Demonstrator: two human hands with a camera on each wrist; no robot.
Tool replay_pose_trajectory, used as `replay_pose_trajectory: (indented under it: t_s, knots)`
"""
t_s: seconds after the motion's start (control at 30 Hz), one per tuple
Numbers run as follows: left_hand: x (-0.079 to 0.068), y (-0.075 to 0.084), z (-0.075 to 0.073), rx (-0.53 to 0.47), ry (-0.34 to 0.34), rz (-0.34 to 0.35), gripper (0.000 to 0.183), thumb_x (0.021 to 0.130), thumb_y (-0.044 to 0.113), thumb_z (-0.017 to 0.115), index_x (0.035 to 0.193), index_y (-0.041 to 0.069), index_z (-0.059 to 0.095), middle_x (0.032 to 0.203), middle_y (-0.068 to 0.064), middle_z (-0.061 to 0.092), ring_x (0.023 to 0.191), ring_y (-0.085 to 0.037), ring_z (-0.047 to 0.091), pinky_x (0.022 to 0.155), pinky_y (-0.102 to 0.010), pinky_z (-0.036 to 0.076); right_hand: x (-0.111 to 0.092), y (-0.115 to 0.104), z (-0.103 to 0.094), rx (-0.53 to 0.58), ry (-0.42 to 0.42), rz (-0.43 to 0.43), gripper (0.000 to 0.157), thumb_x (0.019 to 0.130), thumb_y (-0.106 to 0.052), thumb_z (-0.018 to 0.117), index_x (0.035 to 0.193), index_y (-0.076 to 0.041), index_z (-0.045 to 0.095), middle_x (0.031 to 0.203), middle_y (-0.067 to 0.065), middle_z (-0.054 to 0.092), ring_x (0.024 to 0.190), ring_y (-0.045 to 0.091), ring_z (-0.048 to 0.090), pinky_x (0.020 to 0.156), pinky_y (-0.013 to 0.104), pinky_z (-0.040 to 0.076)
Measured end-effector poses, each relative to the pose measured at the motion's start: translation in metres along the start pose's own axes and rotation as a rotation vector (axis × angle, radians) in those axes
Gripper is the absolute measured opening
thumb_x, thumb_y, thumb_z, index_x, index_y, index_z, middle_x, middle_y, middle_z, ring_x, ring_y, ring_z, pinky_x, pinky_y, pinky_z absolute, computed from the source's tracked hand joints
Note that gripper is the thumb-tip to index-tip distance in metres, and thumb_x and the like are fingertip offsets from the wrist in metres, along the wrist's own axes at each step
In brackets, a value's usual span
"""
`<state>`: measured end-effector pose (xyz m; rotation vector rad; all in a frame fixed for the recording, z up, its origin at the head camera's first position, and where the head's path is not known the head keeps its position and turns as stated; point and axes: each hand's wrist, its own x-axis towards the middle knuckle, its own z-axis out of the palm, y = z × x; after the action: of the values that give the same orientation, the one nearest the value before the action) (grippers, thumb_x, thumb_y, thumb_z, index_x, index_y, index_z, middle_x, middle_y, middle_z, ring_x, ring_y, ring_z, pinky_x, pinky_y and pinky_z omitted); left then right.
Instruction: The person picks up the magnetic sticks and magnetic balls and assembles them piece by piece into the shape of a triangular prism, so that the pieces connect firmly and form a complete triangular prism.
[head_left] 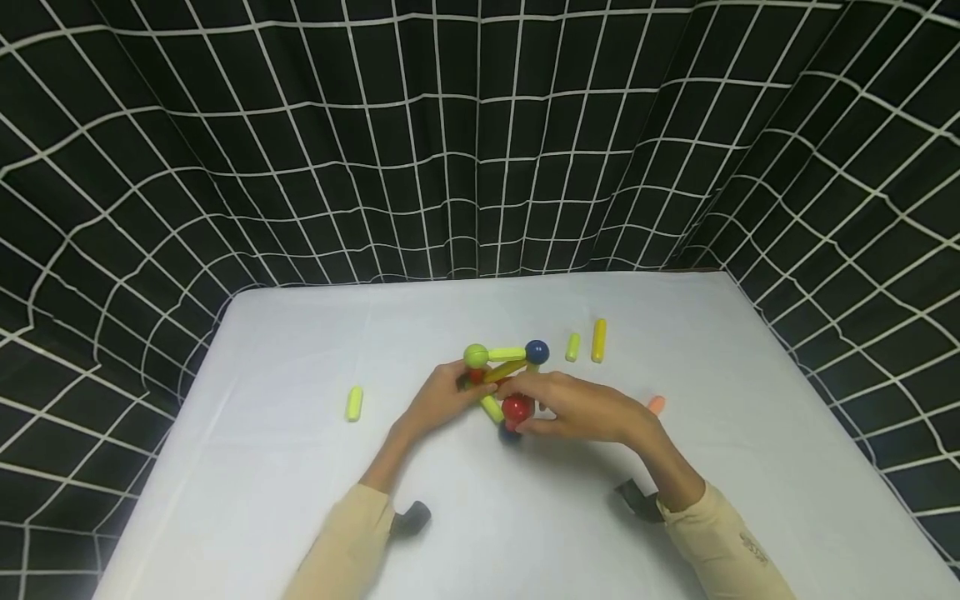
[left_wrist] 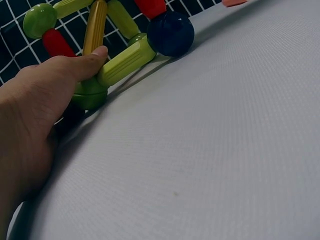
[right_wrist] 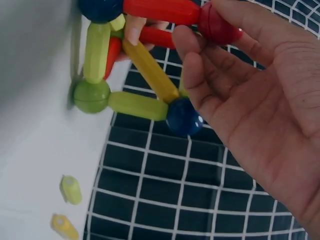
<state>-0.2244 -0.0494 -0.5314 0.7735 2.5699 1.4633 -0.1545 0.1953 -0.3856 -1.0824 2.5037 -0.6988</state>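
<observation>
A frame of coloured balls and ribbed rods stands on the white table between both hands. Its top shows a green ball (head_left: pixel 476 356), a light-green rod (head_left: pixel 507 354) and a blue ball (head_left: pixel 537 351). On the left, my left hand (head_left: pixel 442 398) grips the frame low down, the thumb across the yellow rod (left_wrist: pixel 95 30) by a lower green ball (left_wrist: pixel 91 95); its other fingers are hidden. My right hand (head_left: pixel 581 407) holds a red ball (right_wrist: pixel 218 24) between thumb and fingers. That ball sits at the end of a red rod (right_wrist: pixel 162 10), which meets a dark blue ball (left_wrist: pixel 171 34) at the table.
Left of the hands lies a loose light-green rod (head_left: pixel 354 403). Behind them on the right are a short light-green rod (head_left: pixel 573 347) and a longer yellow rod (head_left: pixel 598 340). An orange piece (head_left: pixel 657 405) shows beside the right wrist. Dark grid-patterned cloth (head_left: pixel 480 142) hangs beyond the table (head_left: pixel 262 517).
</observation>
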Motion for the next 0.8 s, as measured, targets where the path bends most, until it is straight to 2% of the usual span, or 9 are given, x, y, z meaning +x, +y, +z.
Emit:
replay_pose_trajectory:
  t_s: [0.1, 0.2, 0.33, 0.4, 0.5, 0.63, 0.7, 0.8]
  knots:
    - [-0.001, 0.001, 0.0, -0.009, -0.005, -0.013, 0.03, 0.096, 0.036, 0.076, 0.121, 0.02, 0.072, 0.111, 0.001, 0.078, 0.1, -0.014, 0.068, 0.095, -0.037, 0.057, -0.008, 0.001, -0.008, 0.028, 0.015, 0.045, 0.052, 0.098, -0.024, 0.074, 0.146, -0.018, 0.055, 0.126, -0.01, 0.068, 0.109, 0.011, 0.066, 0.095, 0.039, 0.059]
    - [-0.001, 0.001, 0.001, -0.035, -0.008, -0.026, 0.029, 0.096, 0.036, 0.077, 0.12, 0.022, 0.071, 0.112, 0.003, 0.077, 0.099, -0.013, 0.067, 0.093, -0.035, 0.056, -0.019, 0.009, -0.023, 0.028, 0.098, 0.1, 0.047, 0.099, -0.024, 0.073, 0.142, -0.018, 0.057, 0.121, -0.007, 0.069, 0.106, 0.013, 0.065, 0.091, 0.038, 0.059]
    - [-0.002, 0.0, 0.001, -0.047, -0.01, -0.024, 0.032, 0.095, 0.035, 0.077, 0.123, 0.021, 0.07, 0.116, 0.002, 0.077, 0.104, -0.014, 0.068, 0.097, -0.037, 0.057, -0.019, 0.041, -0.038, -0.066, 0.265, 0.19, 0.029, 0.101, -0.014, 0.068, 0.128, -0.007, 0.064, 0.098, 0.002, 0.071, 0.088, 0.013, 0.064, 0.077, 0.033, 0.056]
    - [-0.001, 0.0, 0.0, -0.039, -0.01, -0.023, 0.034, 0.095, 0.036, 0.077, 0.125, 0.02, 0.07, 0.117, 0.002, 0.077, 0.105, -0.014, 0.068, 0.097, -0.036, 0.058, -0.012, 0.061, -0.037, -0.116, 0.305, 0.26, 0.027, 0.101, -0.01, 0.065, 0.127, -0.002, 0.066, 0.089, 0.006, 0.068, 0.077, 0.013, 0.058, 0.069, 0.029, 0.051]
    - [-0.001, -0.001, 0.0, -0.038, -0.011, -0.025, 0.032, 0.096, 0.036, 0.076, 0.123, 0.021, 0.07, 0.115, 0.002, 0.077, 0.103, -0.014, 0.067, 0.096, -0.035, 0.057, 0.0, 0.085, -0.027, -0.178, 0.264, 0.363, 0.031, 0.102, -0.006, 0.061, 0.131, 0.003, 0.066, 0.095, 0.014, 0.069, 0.074, 0.016, 0.053, 0.066, 0.029, 0.048]
    - [-0.002, 0.001, 0.0, -0.043, -0.012, -0.036, 0.031, 0.095, 0.035, 0.077, 0.123, 0.022, 0.07, 0.116, 0.003, 0.076, 0.102, -0.014, 0.066, 0.096, -0.035, 0.057, 0.009, 0.098, -0.011, -0.25, 0.129, 0.459, 0.031, 0.103, -0.011, 0.064, 0.132, -0.002, 0.069, 0.112, 0.016, 0.07, 0.084, 0.018, 0.059, 0.081, 0.036, 0.058]
    - [-0.002, 0.002, 0.0, -0.046, -0.012, -0.037, 0.033, 0.095, 0.034, 0.077, 0.125, 0.022, 0.07, 0.117, 0.003, 0.076, 0.103, -0.014, 0.067, 0.096, -0.035, 0.057, 0.009, 0.098, -0.008, -0.272, 0.073, 0.486, 0.026, 0.102, -0.013, 0.067, 0.127, -0.007, 0.074, 0.106, 0.012, 0.069, 0.085, 0.019, 0.06, 0.085, 0.039, 0.059]
    - [-0.003, 0.002, 0.0, -0.054, -0.012, -0.034, 0.032, 0.095, 0.035, 0.077, 0.124, 0.021, 0.07, 0.116, 0.002, 0.077, 0.102, -0.015, 0.066, 0.095, -0.036, 0.057, 0.008, 0.094, -0.009, -0.275, 0.032, 0.495, 0.021, 0.1, -0.013, 0.07, 0.12, -0.011, 0.076, 0.099, 0.009, 0.066, 0.081, 0.019, 0.057, 0.08, 0.038, 0.057]
